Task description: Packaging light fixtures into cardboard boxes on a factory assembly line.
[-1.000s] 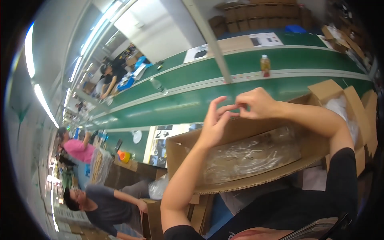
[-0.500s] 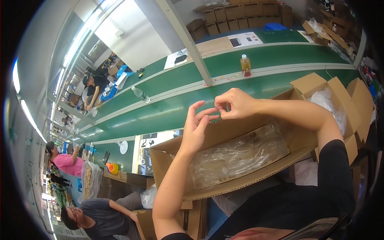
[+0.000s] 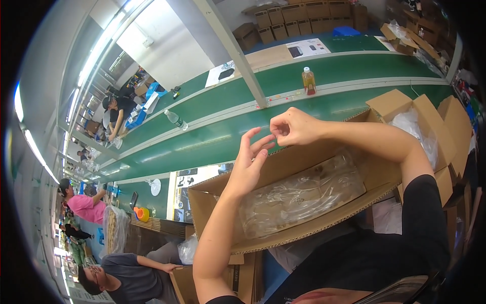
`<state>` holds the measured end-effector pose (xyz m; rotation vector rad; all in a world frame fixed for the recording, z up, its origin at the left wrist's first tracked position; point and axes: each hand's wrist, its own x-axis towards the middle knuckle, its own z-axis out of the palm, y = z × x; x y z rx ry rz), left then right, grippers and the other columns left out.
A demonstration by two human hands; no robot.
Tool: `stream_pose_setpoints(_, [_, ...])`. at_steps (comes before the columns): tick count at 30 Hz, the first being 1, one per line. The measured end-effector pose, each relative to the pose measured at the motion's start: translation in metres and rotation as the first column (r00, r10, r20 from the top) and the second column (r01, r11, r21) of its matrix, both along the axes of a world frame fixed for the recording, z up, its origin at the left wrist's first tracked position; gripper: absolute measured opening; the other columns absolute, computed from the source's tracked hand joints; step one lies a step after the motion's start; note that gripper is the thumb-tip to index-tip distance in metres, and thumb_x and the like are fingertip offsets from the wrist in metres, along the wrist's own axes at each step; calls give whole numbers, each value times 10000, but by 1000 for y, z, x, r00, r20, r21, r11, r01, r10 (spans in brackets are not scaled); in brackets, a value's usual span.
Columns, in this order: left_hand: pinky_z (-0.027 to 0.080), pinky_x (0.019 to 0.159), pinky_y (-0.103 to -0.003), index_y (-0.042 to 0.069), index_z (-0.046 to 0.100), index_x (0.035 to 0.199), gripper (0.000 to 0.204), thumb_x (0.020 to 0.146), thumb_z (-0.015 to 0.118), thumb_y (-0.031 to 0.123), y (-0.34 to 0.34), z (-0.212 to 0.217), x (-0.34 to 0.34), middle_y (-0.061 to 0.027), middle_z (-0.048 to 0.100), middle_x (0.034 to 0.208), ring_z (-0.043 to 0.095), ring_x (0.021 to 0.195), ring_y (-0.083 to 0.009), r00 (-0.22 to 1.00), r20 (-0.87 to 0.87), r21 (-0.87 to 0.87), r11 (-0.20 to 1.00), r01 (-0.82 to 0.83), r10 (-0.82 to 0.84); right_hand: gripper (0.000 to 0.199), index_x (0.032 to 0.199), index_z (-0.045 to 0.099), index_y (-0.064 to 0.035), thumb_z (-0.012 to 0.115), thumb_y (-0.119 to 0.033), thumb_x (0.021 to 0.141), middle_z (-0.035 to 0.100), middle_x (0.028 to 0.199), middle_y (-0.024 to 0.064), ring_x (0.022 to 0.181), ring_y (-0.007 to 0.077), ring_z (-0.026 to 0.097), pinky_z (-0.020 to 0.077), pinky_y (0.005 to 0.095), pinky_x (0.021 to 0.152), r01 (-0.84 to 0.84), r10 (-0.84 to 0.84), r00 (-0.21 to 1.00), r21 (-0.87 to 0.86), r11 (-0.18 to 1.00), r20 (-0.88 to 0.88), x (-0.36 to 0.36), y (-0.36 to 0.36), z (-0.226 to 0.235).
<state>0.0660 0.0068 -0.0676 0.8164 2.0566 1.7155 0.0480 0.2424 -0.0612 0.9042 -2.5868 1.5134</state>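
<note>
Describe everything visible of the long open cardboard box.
The box is brown cardboard, its near rim showing a ridged corrugated edge. The top is open; crinkled clear plastic lies inside. It sits slantwise in the view, beside the green bench. The left forearm overlaps its left end in view; whether they touch is unclear.

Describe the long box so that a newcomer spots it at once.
Find the green bench crossing the view. On its near side, just below the left hand and right hand in the picture, is an open long box. Unlike the flapped box to its right, it is stretched out, with clear plastic spread along inside.
</note>
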Motion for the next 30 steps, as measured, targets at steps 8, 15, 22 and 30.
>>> stream_pose_setpoints(8, [380,1117,-367,72,228,1530,540,1035,436,6,0,0,2,-188,488,1521,537,1337,-242,996,-81,-135,991,23,-34,127,774,590,-11,681,-98,756,548,631,22,602,90,489,403,275,559,20,-20,999,-3,1000,29,-2,-1,-4])
stream_pose_setpoints(15, [436,1065,-364,71,221,1528,563,1021,459,15,4,4,3,-147,523,1504,563,1311,-241,978,-201,-308,951,-16,-48,134,760,591,-11,687,-103,743,550,618,46,583,119,499,412,292,554,60,-59,998,66,996,-19,-5,0,-4])
stream_pose_setpoints(22, [491,994,-392,63,250,1507,588,995,538,89,9,1,2,-162,532,1485,639,1196,-287,927,-370,-476,869,-135,-58,136,757,597,-11,691,-108,743,563,627,47,576,121,495,413,298,550,26,-23,999,90,996,-40,1,-8,-4])
stream_pose_setpoints(30, [458,1015,-349,29,306,1470,499,1011,502,15,2,-6,-2,-185,592,1377,638,1152,-222,999,-25,29,999,-43,44,108,856,648,-28,666,-132,834,700,730,84,650,186,686,519,339,611,118,-131,991,219,969,42,-33,38,-14])
